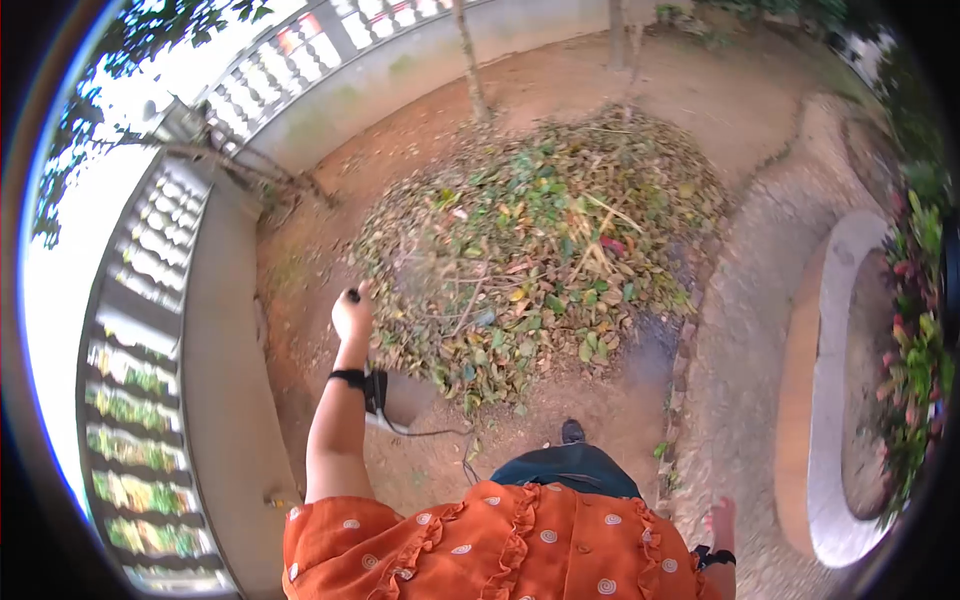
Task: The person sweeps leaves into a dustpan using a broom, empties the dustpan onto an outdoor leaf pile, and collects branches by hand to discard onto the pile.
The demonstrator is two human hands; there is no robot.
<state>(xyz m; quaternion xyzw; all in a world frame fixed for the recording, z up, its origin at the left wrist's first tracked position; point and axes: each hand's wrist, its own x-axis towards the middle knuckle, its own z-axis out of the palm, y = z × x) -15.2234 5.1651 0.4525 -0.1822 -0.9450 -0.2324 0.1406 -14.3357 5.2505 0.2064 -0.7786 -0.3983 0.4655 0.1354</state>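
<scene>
My left hand (pixel 352 314) reaches forward at the left edge of a large heap of dry and green leaves (pixel 520 250). Its fingers are closed, and a small black end (pixel 353 295) shows at the top of the fist; the rest of what it grips is hidden or blurred. A black band (pixel 348 378) circles that wrist. Just beside the forearm is a dark object (pixel 376 390) with a cable (pixel 425 433) running toward my body. My right hand (pixel 722 520) hangs low at my right side, fingers apart and holding nothing visible, with a dark watch strap (pixel 712 557) on the wrist.
Bluish haze (pixel 652 352) hangs at the heap's right edge. A low wall with balusters (pixel 225 350) runs along the left and back. Tree trunks (pixel 472 65) stand behind the heap. A paved path (pixel 740 330) and a curved planter (pixel 835 400) lie on the right.
</scene>
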